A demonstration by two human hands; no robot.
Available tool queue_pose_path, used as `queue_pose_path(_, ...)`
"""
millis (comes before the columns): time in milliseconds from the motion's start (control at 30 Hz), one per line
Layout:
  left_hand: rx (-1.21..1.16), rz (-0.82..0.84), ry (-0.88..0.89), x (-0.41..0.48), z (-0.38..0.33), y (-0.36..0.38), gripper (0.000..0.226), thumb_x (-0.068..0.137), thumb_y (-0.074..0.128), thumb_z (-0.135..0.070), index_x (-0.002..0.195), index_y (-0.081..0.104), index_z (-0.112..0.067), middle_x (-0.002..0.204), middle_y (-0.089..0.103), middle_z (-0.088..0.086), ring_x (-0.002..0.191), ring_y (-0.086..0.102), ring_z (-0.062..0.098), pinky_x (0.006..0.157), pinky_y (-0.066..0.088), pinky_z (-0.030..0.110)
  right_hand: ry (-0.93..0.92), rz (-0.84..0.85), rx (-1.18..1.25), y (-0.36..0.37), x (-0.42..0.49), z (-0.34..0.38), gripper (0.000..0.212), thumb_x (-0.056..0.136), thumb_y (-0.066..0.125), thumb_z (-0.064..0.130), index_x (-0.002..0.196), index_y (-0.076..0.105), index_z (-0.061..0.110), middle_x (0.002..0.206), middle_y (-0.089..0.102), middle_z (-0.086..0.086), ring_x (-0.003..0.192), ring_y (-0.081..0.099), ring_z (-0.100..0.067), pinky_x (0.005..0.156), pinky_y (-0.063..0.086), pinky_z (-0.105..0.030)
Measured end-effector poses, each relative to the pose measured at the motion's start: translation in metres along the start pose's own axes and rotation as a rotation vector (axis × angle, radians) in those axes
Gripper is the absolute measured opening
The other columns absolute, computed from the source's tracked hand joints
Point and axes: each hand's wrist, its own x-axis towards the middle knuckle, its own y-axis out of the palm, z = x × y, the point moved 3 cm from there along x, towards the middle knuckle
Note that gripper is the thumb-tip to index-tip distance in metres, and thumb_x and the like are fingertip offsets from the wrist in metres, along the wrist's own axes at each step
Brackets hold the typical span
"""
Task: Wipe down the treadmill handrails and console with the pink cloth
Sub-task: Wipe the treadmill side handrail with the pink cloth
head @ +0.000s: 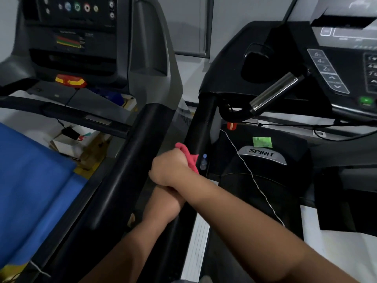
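1. Blue mat (30,180): far left of the fingers, draped over the neighbouring machine; no part of the job
2. Neighbouring rail (130,164): thick black bar just left of the knuckles. Only a narrow gap separates it from the working rail, so room on that side looks tight
3. Left hand (172,194): directly beneath the right wrist and mostly covered by it. Whether its fingers are curled on anything cannot be told; likely there as a brace
4. Right hand (169,168): fingers clamped round the pink cloth (186,155), which is bunched so that a pad meets the rail
5. Handrail (201,123): slim and black, with the cloth pressed to its left face. It runs on ahead of the fingers toward the console base, an open line for a long stroke
6. White cord (255,180): right of the fingers, trailing over the motor cover; a possible snag
7. Chrome grip (275,90) and console (326,70): up and well right of the fingers, judged not yet wiped
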Motion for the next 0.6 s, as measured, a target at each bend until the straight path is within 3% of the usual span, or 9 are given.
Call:
queue_pose_path(67, -0.001, 0.079, 0.033, 0.002, -0.003, 0.001, 0.054, 0.063, 0.049, -0.053, 0.107, 0.06, -0.024, 0.112, 0.06, 0.004, 0.107, 0.058, 0.024, 0.08, 0.042, 0.025, -0.047, -0.292, 0.091, -0.006, -0.021, -0.014, 0.042, 0.095, 0.034, 0.035, 0.095, 0.069, 0.013, 0.1, 0.068, -0.01, 0.099, 0.059, -0.029, 0.09, 0.034, -0.036)
queue_pose_path(167, -0.052, 0.094, 0.024, 0.003, -0.002, 0.001, 0.058, 0.055, 0.067, -0.048, 0.107, 0.064, -0.024, 0.103, 0.069, -0.006, 0.093, 0.065, 0.015, 0.074, 0.05, 0.028, -0.086, -0.617, 0.393, 0.002, -0.037, -0.038, 0.039, 0.08, 0.037, 0.038, 0.067, 0.067, 0.016, 0.072, 0.067, -0.003, 0.078, 0.06, -0.024, 0.083, 0.037, -0.034)
queue_pose_path(233, -0.143, 0.061, -0.012, 0.005, 0.004, 0.001, 0.063, 0.049, 0.073, -0.046, 0.108, 0.058, -0.029, 0.093, 0.068, -0.013, 0.089, 0.065, 0.009, 0.076, 0.05, 0.028, -0.121, -0.742, 0.677, 0.012, -0.04, -0.06, 0.032, 0.075, 0.043, 0.031, 0.069, 0.07, 0.014, 0.078, 0.067, 0.004, 0.085, 0.059, -0.015, 0.089, 0.038, -0.029)
queue_pose_path(333, -0.19, 0.067, -0.051, 0.001, 0.005, -0.001, 0.082, 0.057, 0.079, -0.041, 0.128, 0.037, -0.039, 0.093, 0.059, -0.019, 0.085, 0.06, 0.005, 0.074, 0.044, 0.025, 0.067, -0.942, 1.031, 0.03, -0.044, -0.082, 0.026, 0.073, 0.049, 0.024, 0.072, 0.069, 0.008, 0.095, 0.055, 0.012, 0.103, 0.046, -0.006, 0.094, 0.028, -0.011)
queue_pose_path(433, -0.218, 0.067, -0.017, 0.001, 0.004, -0.002, 0.086, 0.063, 0.08, -0.034, 0.131, 0.028, -0.045, 0.097, 0.056, -0.019, 0.083, 0.057, 0.001, 0.071, 0.043, 0.025, 0.255, -1.048, 1.198, 0.041, -0.043, -0.086, 0.013, 0.073, 0.052, 0.016, 0.07, 0.064, 0.015, 0.103, 0.04, 0.015, 0.106, 0.036, -0.005, 0.092, 0.023, -0.003)
queue_pose_path(600, -0.213, 0.085, 0.046, 0.002, 0.005, -0.002, 0.093, 0.066, 0.08, -0.03, 0.134, 0.022, -0.054, 0.105, 0.058, -0.015, 0.09, 0.06, 0.005, 0.077, 0.047, 0.026, 0.433, -1.009, 1.374, 0.041, -0.044, -0.086, 0.018, 0.08, 0.046, 0.017, 0.078, 0.058, 0.031, 0.1, 0.037, 0.012, 0.1, 0.031, -0.01, 0.085, 0.02, 0.001)
